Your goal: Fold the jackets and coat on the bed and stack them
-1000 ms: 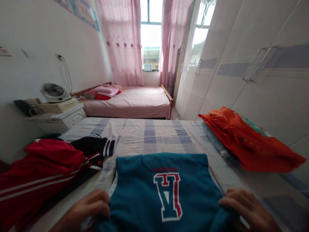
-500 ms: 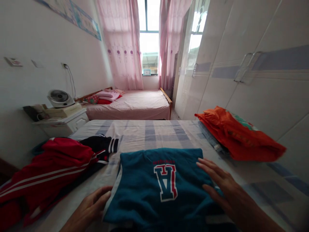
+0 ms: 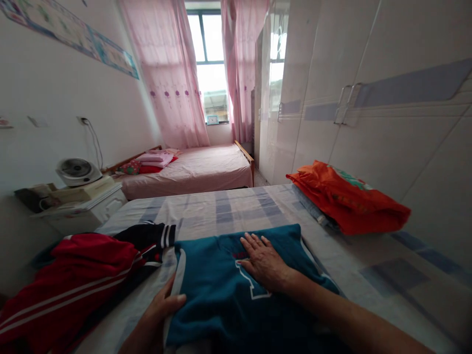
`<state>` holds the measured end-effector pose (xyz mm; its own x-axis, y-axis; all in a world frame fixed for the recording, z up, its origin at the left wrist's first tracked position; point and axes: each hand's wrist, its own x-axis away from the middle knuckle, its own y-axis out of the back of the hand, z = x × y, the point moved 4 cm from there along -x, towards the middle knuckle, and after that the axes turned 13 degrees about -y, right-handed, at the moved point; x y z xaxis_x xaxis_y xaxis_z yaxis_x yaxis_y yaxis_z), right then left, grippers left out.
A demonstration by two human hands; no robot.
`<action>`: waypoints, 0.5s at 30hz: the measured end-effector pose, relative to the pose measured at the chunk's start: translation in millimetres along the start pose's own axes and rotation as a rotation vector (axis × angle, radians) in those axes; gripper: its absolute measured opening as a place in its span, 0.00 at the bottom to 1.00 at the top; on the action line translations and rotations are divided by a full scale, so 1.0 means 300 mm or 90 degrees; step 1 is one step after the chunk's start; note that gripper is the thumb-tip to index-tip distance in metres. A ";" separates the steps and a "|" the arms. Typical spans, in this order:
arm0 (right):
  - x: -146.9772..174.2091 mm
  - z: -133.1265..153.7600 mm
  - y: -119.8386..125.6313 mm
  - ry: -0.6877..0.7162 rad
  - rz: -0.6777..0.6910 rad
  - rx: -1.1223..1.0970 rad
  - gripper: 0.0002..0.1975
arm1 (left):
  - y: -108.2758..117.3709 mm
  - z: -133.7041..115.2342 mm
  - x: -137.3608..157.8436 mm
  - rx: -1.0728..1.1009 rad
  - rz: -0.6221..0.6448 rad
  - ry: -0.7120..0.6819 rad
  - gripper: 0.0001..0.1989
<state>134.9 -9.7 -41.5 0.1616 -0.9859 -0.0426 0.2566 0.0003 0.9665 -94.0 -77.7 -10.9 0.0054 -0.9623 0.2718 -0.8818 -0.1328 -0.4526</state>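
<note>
my right hand (image 3: pixel 264 263) lies flat on the teal shirt (image 3: pixel 228 295), fingers (image 3: pixel 254 242) spread wide over its printed letter, gripping nothing. my left hand (image 3: pixel 162 309) pinches the shirt's near left edge, thumb on top, fingers curled under the cloth. the shirt is folded on the checked bed (image 3: pixel 228 209) right in front of me. a red and black jacket (image 3: pixel 84 275) is heaped just to its left, touching it. an orange garment (image 3: pixel 346 199) sits folded well apart at the right.
</note>
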 end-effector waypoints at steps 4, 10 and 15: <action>0.121 0.001 0.061 -0.003 -0.029 -0.037 0.31 | -0.079 -0.039 0.007 -0.017 0.035 -0.033 0.50; 0.274 -0.030 0.066 0.005 0.046 -0.248 0.25 | -0.341 -0.060 0.015 -0.030 0.305 -0.085 0.43; 0.359 -0.250 0.144 -0.264 -0.156 -0.484 0.23 | -0.648 0.043 -0.030 -0.099 0.479 -0.068 0.42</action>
<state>234.8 -103.3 -23.3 -0.2992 -0.9541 0.0114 0.8241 -0.2523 0.5071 83.6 -46.3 63.6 -0.5826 -0.7991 -0.1481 -0.7222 0.5926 -0.3568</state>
